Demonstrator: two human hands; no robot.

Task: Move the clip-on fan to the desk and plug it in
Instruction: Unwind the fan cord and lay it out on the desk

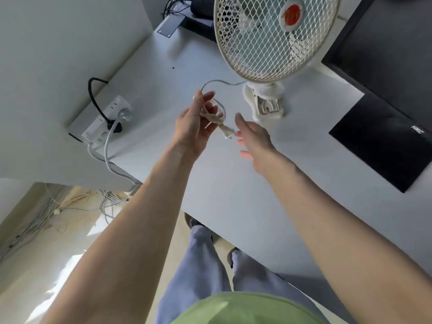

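Note:
The white clip-on fan (273, 36) stands on the white desk (233, 183), resting on its clamp base (265, 102). Its grey cord (217, 82) loops from the base to my left hand (196, 127), which holds the bundled cord above the desk. The white plug (228, 132) hangs from that bundle, pointing toward my right hand (253, 136). My right hand is open, fingers spread, just right of the plug and not touching it. A white power strip (107, 118) lies at the desk's left edge with a black plug and a grey plug in it.
A black monitor (385, 50) and its black base (383, 141) take up the desk's right side. Dark equipment (198, 17) sits at the back. Cables (109, 160) drop off the desk's left edge to tangled wires (46, 213) on the floor.

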